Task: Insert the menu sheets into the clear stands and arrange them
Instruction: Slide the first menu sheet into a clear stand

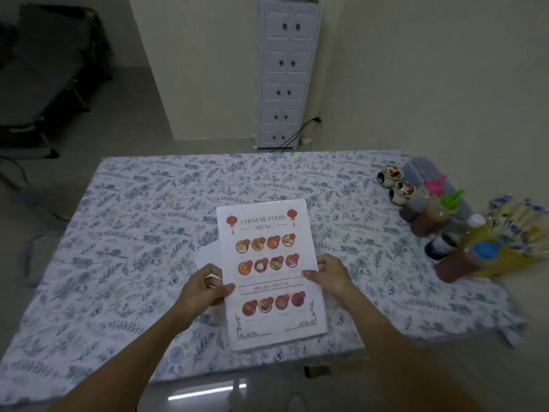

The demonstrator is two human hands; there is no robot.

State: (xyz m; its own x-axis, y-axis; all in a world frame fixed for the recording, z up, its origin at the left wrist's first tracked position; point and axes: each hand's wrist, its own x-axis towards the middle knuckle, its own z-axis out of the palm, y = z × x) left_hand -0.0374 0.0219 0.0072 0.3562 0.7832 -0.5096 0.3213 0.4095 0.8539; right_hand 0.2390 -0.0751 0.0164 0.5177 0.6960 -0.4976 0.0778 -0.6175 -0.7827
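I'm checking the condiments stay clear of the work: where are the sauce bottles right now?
In the head view, the sauce bottles stand clustered at the table's right edge, beside two small painted jars, well right of the menu.

looks like a plain room in someone's home, maybe doubling as a small eatery setup. the table (124, 233) is covered with a loose floral cloth that hangs crumpled over the right edge, not a proper restaurant top. against the cream wall stands a tall narrow white plastic drawer cabinet (286, 72), typical household storage, with a black cable (300, 130) running to a wall socket beside it. off to the left there's a dark folding bed or lounger (44, 69) on the bare floor. on the table's right side sit sauce bottles (445, 221), two small painted ceramic pots (396, 184) and a packet of noodles (517, 233)
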